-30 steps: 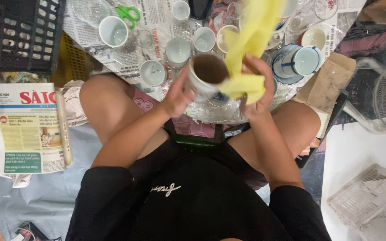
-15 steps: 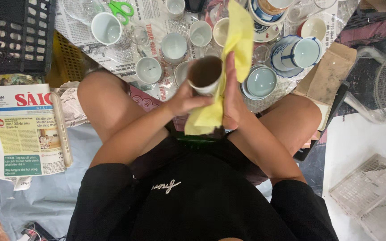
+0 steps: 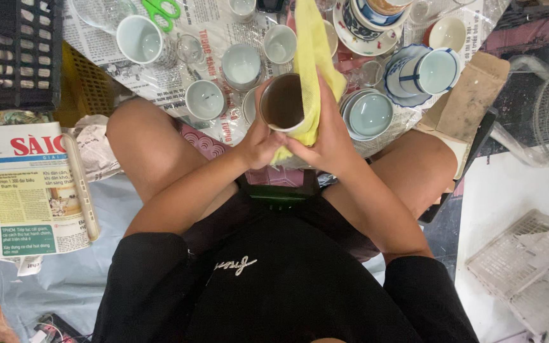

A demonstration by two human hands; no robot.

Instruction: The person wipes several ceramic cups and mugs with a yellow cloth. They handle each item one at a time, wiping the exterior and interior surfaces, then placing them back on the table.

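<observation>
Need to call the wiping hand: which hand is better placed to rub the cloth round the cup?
Right, probably. The right hand has the yellow cloth pressed against the cup, while the left hand grips the cup bare from the other side.

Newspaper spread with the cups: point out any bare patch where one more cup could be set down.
Bare newsprint shows between the green scissors and the small cups, and a narrower strip lies between the white mug and a pale cup. The right side is crowded: stacked bowls, a blue-rimmed cup and saucers touch or overlap.
</observation>
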